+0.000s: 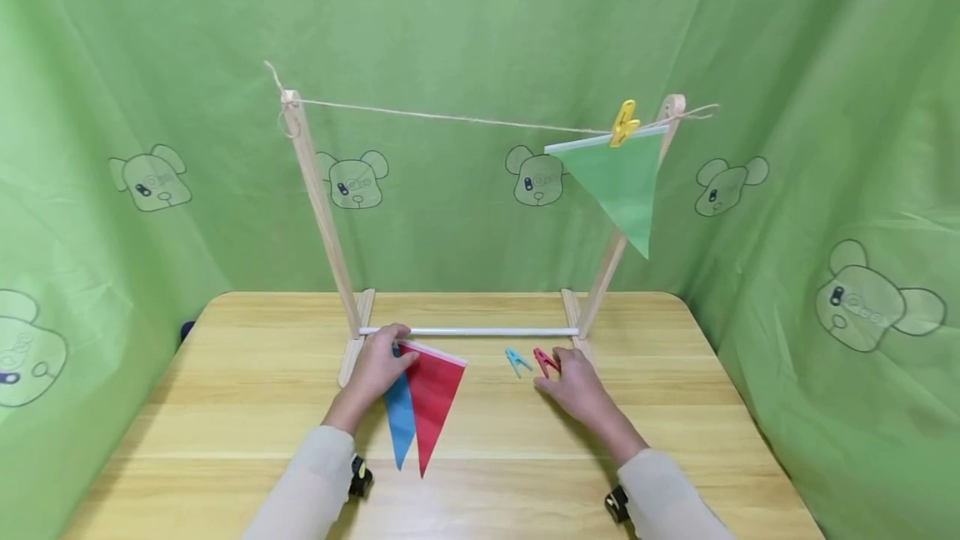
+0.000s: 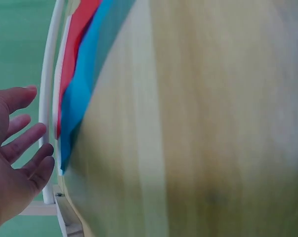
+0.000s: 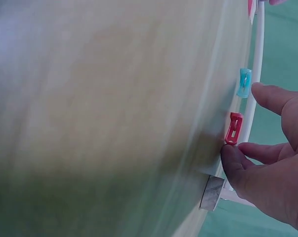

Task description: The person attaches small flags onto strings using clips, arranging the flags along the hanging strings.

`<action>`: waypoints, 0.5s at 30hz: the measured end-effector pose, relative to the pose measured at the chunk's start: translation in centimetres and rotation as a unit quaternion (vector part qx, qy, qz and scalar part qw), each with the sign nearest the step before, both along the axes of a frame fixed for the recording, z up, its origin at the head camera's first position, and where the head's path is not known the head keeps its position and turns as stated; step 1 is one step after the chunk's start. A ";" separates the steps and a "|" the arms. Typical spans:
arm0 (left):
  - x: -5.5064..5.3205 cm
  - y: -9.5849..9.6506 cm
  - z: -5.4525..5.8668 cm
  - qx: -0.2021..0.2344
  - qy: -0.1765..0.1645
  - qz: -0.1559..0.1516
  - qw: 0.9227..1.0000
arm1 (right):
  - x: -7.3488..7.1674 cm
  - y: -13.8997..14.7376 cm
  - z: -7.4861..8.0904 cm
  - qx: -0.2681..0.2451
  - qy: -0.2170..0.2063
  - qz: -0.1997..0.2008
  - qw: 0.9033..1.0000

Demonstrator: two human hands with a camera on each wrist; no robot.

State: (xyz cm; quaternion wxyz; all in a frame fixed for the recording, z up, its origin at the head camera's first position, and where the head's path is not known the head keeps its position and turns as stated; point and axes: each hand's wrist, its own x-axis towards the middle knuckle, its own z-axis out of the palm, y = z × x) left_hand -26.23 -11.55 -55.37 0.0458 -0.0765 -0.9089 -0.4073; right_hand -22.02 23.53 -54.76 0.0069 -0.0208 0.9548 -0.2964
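Observation:
My left hand (image 1: 375, 361) is at the red pennant (image 1: 435, 390) and the blue pennant (image 1: 401, 419), which overlap on the table. In the left wrist view its fingers are spread and relaxed beside the pennants' top edges, gripping neither. The right hand (image 1: 576, 386) reaches around the red clothespin (image 1: 546, 362), thumb and fingers apart. Up close, a fingertip (image 3: 231, 153) meets or nearly meets one end of that clothespin, with no pinch visible. A light blue clothespin (image 1: 517, 362) lies just to its left, near the thumb in the right wrist view.
Two wooden posts (image 1: 322, 215) carry a string (image 1: 450, 117); a white rod (image 1: 487, 331) joins their bases. From the string's right end hangs a green pennant (image 1: 618, 182), held by a yellow clothespin (image 1: 624, 124). Green printed cloth (image 1: 465, 23) surrounds the wooden table (image 1: 480, 482).

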 end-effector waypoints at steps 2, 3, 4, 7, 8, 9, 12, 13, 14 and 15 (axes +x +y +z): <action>-0.1 -0.3 -0.3 -0.009 0.004 -0.003 1.000 | -0.1 -0.1 -0.1 0.001 0.005 0.000 1.000; -0.1 -0.4 -0.5 -0.014 0.007 -0.005 1.000 | -0.1 -0.1 -0.2 0.002 0.006 -0.001 1.000; -0.2 -0.5 -0.6 -0.017 0.009 -0.007 1.000 | -0.2 -0.1 -0.2 0.003 0.008 0.000 1.000; -0.4 -0.7 -1.1 -0.032 0.023 -0.010 0.999 | -0.2 -0.1 -0.4 0.007 0.008 -0.002 1.000; -0.4 -0.8 -1.2 -0.035 0.027 -0.011 0.999 | -0.2 -0.1 -0.4 0.009 0.008 -0.003 1.000; -0.5 -0.8 -1.3 -0.038 0.030 -0.012 0.999 | -0.2 -0.1 -0.4 0.010 0.007 -0.005 1.000; -0.6 -0.7 -1.3 -0.055 0.042 -0.018 0.997 | -0.3 0.0 -0.4 0.020 0.010 -0.011 1.000; -0.5 -0.7 -1.2 -0.061 0.048 -0.022 0.997 | -0.3 0.0 -0.4 0.023 0.010 -0.014 1.000; -0.5 -0.6 -1.1 -0.065 0.051 -0.025 0.996 | -0.3 0.0 -0.4 0.027 0.011 -0.015 0.999; -0.5 -0.6 -1.1 -0.069 0.055 -0.027 0.996 | -0.3 0.0 -0.4 0.031 0.012 -0.017 0.999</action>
